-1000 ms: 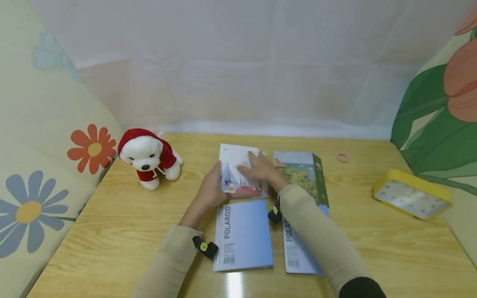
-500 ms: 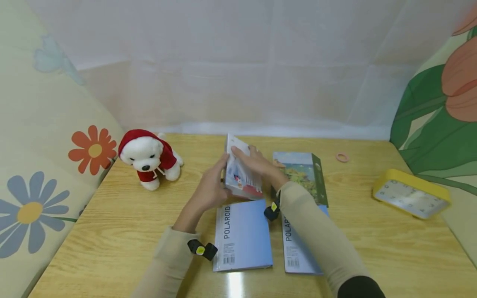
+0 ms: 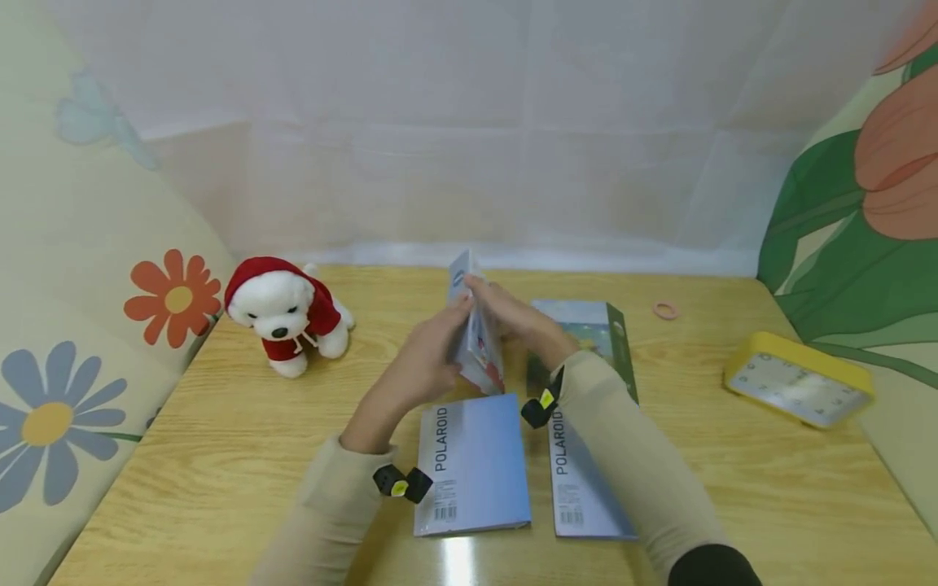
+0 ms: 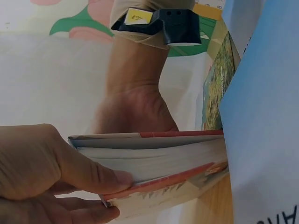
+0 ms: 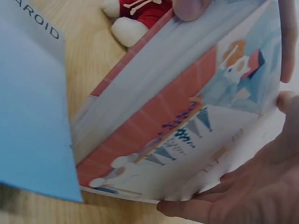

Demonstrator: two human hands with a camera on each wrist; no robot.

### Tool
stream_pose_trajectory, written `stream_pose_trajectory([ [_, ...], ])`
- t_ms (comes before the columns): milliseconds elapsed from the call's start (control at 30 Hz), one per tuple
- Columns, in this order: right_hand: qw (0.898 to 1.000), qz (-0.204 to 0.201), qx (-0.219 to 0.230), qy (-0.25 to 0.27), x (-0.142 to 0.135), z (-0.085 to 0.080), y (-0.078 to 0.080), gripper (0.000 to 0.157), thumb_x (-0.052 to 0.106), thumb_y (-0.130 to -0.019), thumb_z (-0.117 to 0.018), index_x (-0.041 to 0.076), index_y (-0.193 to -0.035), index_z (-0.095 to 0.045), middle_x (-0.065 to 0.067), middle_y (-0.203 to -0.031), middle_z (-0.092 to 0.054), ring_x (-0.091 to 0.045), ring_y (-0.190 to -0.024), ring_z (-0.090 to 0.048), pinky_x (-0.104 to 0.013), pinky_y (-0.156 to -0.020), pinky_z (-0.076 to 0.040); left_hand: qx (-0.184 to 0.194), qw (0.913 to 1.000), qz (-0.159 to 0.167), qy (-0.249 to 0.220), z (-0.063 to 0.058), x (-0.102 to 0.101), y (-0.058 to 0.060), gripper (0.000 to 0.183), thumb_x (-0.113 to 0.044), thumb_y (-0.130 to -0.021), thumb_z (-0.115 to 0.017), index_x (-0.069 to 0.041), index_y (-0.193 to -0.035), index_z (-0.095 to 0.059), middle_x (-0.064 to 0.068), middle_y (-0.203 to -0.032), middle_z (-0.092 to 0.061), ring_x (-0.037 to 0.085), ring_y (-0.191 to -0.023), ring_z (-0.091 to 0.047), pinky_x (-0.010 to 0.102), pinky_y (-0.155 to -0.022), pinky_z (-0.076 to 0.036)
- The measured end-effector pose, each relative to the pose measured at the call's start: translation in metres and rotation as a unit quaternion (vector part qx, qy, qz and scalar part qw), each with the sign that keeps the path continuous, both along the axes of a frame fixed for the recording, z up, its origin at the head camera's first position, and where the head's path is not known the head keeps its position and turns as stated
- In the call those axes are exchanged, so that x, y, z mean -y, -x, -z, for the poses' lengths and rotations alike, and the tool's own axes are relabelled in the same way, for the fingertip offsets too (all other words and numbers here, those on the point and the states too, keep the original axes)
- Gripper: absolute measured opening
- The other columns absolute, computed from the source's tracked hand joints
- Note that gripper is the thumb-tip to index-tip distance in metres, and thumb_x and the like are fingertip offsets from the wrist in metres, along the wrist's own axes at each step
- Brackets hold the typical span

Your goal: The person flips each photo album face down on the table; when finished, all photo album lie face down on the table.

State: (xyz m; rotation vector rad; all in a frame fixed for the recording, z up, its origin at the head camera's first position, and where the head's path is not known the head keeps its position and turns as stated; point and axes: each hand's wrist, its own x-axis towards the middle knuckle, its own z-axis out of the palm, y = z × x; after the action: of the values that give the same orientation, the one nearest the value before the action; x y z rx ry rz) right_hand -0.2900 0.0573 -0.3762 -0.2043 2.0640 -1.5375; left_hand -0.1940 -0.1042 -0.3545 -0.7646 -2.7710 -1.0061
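Observation:
Near the middle of the table, a thick photo album [image 3: 479,346] with an illustrated cover stands tilted on edge between both hands. My left hand [image 3: 421,358] grips its left side; in the left wrist view the thumb [image 4: 110,179] presses the album's edge, with fingers below the cover. My right hand [image 3: 523,321] touches the other side with mostly straight fingers. In the right wrist view that hand [image 5: 252,186] lies along the edge of the cover, which shows a dog and small tents. A blue POLAROID album [image 3: 472,468] lies just in front.
Another blue POLAROID album [image 3: 586,496] lies under the right forearm, and an album with a landscape picture [image 3: 586,313] lies behind it. A plush dog [image 3: 289,313] in red sits at left. A pink ring [image 3: 665,310] and a yellow clock [image 3: 799,378] are at right.
The illustrated album, earlier lying nearly flat with its cover up, has been raised and turned onto its edge. My right hand has shifted from its cover to its upper right side.

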Motion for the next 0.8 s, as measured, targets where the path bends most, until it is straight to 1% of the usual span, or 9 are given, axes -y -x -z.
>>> stream_pose_trajectory([
  [100,1.000,-0.003,-0.014,-0.015,-0.002,-0.006,0.001,0.073,0.062,-0.099,-0.031,0.014,-0.155,-0.030,-0.013,-0.146,-0.042,-0.030,-0.127,-0.046,-0.056,-0.101,-0.043,-0.013,0.9996,0.014,0.022,-0.002,-0.005,0.000,0.094,0.025,-0.064,-0.067,0.005,-0.150,-0.034,0.022,-0.156,-0.031,0.044,-0.133,-0.043,0.052,-0.109,-0.038],
  [200,1.000,0.004,-0.016,-0.017,-0.004,-0.011,0.003,0.066,0.053,-0.102,-0.032,0.012,-0.153,-0.033,-0.012,-0.149,-0.043,-0.031,-0.134,-0.043,-0.058,-0.100,-0.045,-0.020,0.9983,0.030,0.046,-0.004,-0.011,0.001,0.095,0.010,-0.068,-0.081,0.006,-0.150,-0.034,0.023,-0.157,-0.028,0.044,-0.138,-0.036,0.053,-0.114,-0.030],
  [333,1.000,0.020,-0.013,-0.015,-0.008,-0.013,0.005,0.059,0.044,-0.103,-0.031,0.008,-0.149,-0.038,-0.013,-0.146,-0.046,-0.034,-0.134,-0.044,-0.058,-0.096,-0.048,-0.018,0.9956,0.051,0.077,-0.007,-0.020,0.004,0.109,-0.012,-0.062,-0.095,0.009,-0.149,-0.033,0.023,-0.157,-0.024,0.047,-0.141,-0.027,0.052,-0.117,-0.023],
  [400,0.999,0.029,-0.010,-0.012,-0.011,-0.012,0.005,0.056,0.042,-0.103,-0.031,0.007,-0.146,-0.041,-0.013,-0.144,-0.048,-0.034,-0.132,-0.045,-0.058,-0.096,-0.048,-0.014,0.9946,0.057,0.086,-0.007,-0.023,0.004,0.106,-0.010,-0.063,-0.094,0.011,-0.148,-0.033,0.024,-0.157,-0.023,0.049,-0.142,-0.024,0.052,-0.117,-0.020],
  [467,0.999,0.040,-0.002,-0.007,-0.013,-0.011,0.004,0.055,0.041,-0.103,-0.030,0.006,-0.143,-0.044,-0.013,-0.143,-0.048,-0.034,-0.131,-0.046,-0.058,-0.096,-0.048,-0.005,0.9948,0.060,0.082,-0.007,-0.026,0.004,0.098,-0.001,-0.067,-0.088,0.011,-0.147,-0.033,0.024,-0.157,-0.023,0.049,-0.143,-0.022,0.052,-0.117,-0.019],
  [533,0.999,0.051,0.001,-0.002,-0.015,-0.010,0.003,0.054,0.040,-0.103,-0.030,0.005,-0.141,-0.047,-0.014,-0.143,-0.049,-0.034,-0.130,-0.047,-0.057,-0.095,-0.048,0.006,0.9959,0.062,0.067,-0.004,-0.027,0.005,0.092,0.008,-0.070,-0.079,0.010,-0.148,-0.032,0.024,-0.159,-0.021,0.047,-0.144,-0.019,0.050,-0.118,-0.019],
  [633,0.998,0.057,0.005,0.016,-0.017,-0.007,0.002,0.055,0.040,-0.103,-0.028,0.005,-0.142,-0.046,-0.015,-0.143,-0.049,-0.034,-0.129,-0.049,-0.056,-0.095,-0.049,0.028,0.9982,0.046,0.027,0.002,-0.028,0.007,0.089,0.010,-0.071,-0.072,0.009,-0.149,-0.031,0.024,-0.161,-0.015,0.045,-0.144,-0.021,0.050,-0.115,-0.028],
  [733,0.998,0.045,0.002,0.031,-0.020,-0.006,0.001,0.056,0.040,-0.105,-0.023,0.006,-0.143,-0.046,-0.015,-0.143,-0.049,-0.034,-0.131,-0.047,-0.057,-0.096,-0.048,0.039,0.9989,0.009,-0.023,0.009,-0.029,0.009,0.096,0.002,-0.072,-0.080,0.009,-0.151,-0.027,0.027,-0.161,-0.012,0.044,-0.141,-0.030,0.050,-0.110,-0.037],
  [800,0.999,0.040,-0.004,0.030,-0.022,-0.006,0.001,0.056,0.041,-0.105,-0.022,0.007,-0.141,-0.048,-0.014,-0.142,-0.050,-0.034,-0.134,-0.045,-0.058,-0.096,-0.047,0.040,0.9971,-0.023,-0.061,0.015,-0.031,0.012,0.105,-0.003,-0.069,-0.086,0.009,-0.153,-0.023,0.027,-0.159,-0.019,0.044,-0.136,-0.038,0.051,-0.108,-0.040],
])
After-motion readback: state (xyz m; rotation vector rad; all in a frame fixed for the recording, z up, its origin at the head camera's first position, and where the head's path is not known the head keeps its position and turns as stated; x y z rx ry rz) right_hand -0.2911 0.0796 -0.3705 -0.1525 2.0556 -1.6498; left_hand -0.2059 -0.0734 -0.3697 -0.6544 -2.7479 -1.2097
